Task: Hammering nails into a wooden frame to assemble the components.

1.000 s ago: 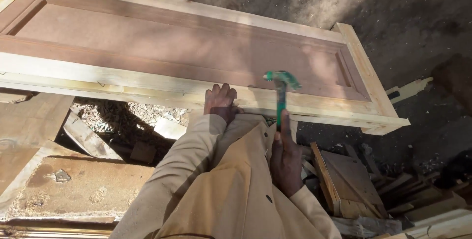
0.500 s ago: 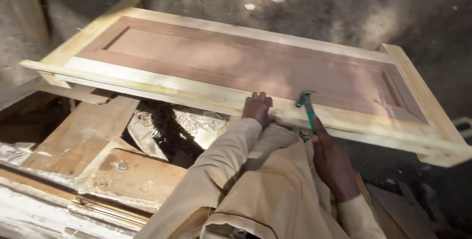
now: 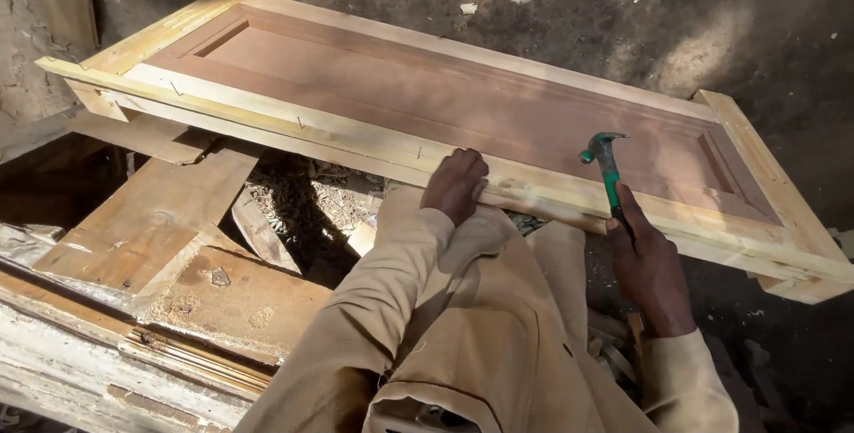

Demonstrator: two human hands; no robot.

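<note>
A long wooden door panel (image 3: 427,95) with a pale frame and a reddish-brown inset lies flat across the view. My left hand (image 3: 455,186) presses on its near rail, fingers curled over the pale strip. My right hand (image 3: 648,266) grips a claw hammer (image 3: 607,169) with a green handle; its steel head is raised just above the near rail, to the right of my left hand. Thin nails (image 3: 301,121) stand along the near rail further left. My tan sleeves and garment fill the lower middle.
Rough planks and boards (image 3: 151,219) lie stacked at lower left, with wood shavings and scraps (image 3: 302,197) in a gap below the panel. Dark dirt ground (image 3: 623,15) lies beyond the panel. More offcuts lie beside my right arm.
The view has swung left, showing more of the panel's left end. My right hand has lifted the hammer head up and away from the near rail. My left hand stays on the rail.
</note>
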